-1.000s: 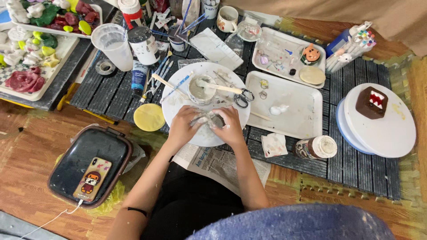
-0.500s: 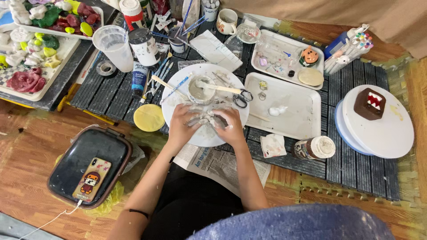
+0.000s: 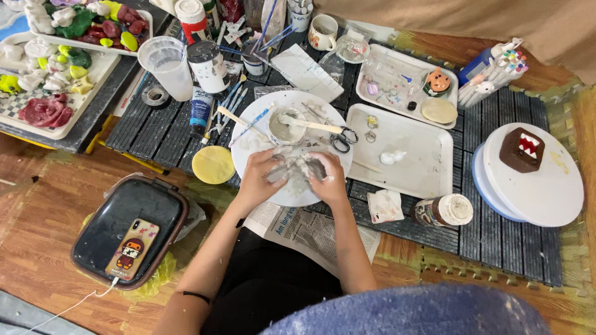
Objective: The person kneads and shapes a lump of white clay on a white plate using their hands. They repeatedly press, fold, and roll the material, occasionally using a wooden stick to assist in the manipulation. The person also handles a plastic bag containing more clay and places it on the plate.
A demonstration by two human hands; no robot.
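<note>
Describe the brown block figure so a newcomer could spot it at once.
Start at the round white turntable at the far right of the dark slatted mat. The brown block figure sits on its upper part. It alone there is square and dark brown, with a red mouth and jagged white teeth.

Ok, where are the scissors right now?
In the head view the scissors lie at the right edge of the round white plate, just above the right hand and beside the white rectangular tray.

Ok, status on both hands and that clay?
Left hand and right hand pressed on grey clay lump, over white plate. Scissors beside right hand.
</note>
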